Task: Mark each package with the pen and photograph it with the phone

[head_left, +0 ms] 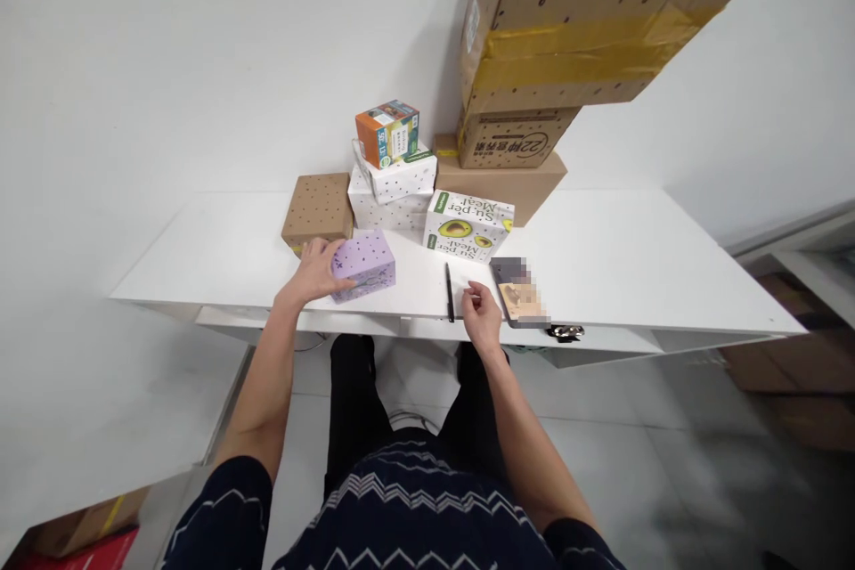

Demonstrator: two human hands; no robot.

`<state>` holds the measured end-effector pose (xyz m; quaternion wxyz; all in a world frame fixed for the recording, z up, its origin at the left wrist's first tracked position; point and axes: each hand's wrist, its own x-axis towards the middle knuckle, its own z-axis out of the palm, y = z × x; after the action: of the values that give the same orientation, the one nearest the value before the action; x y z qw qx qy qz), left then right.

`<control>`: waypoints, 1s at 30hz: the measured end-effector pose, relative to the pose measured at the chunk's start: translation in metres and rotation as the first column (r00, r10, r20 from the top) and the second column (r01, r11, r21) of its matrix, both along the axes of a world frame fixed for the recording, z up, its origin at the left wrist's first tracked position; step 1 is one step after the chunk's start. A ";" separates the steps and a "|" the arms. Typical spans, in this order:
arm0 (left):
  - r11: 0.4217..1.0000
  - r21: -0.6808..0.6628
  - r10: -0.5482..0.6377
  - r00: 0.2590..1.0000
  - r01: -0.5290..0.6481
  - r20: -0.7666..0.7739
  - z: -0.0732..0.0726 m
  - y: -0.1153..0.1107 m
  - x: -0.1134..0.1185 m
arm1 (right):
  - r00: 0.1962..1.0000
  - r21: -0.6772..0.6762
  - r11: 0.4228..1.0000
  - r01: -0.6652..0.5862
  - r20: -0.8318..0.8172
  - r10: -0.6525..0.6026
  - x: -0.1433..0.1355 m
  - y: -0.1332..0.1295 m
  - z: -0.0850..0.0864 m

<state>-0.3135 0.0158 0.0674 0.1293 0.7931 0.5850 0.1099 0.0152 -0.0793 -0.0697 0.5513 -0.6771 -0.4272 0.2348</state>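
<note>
A plain white wall rises behind 1 long white counter with a lower shelf beneath it. Pale tiles cover the floor, dimmer toward the right, where 1 pale shelving unit stands.

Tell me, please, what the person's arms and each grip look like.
Dark navy short sleeves with pale zigzag lines end near the elbows. The forearms are bare, and the left grip and right grip are ungloved. No watch shows.
</note>
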 end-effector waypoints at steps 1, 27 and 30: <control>1.000 0.003 -0.001 1.000 0.001 0.012 0.001 0.006 0.003 | 1.000 -0.002 1.000 -0.004 -0.005 0.004 0.000 0.000 0.000; 0.970 -0.235 0.236 0.424 -0.055 0.874 -0.093 -0.077 0.050 | 0.914 0.097 0.922 -0.374 0.206 0.349 -0.042 -0.010 0.039; 0.925 -0.368 0.378 0.342 -0.097 0.860 -0.084 -0.076 0.052 | 0.924 0.077 0.928 -0.364 0.157 0.349 -0.053 -0.016 0.046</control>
<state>-0.2611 -0.0601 -0.0166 0.5136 0.4785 0.5320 0.4735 -0.0381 -0.0951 -0.0241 0.5026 -0.5729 -0.5927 0.2605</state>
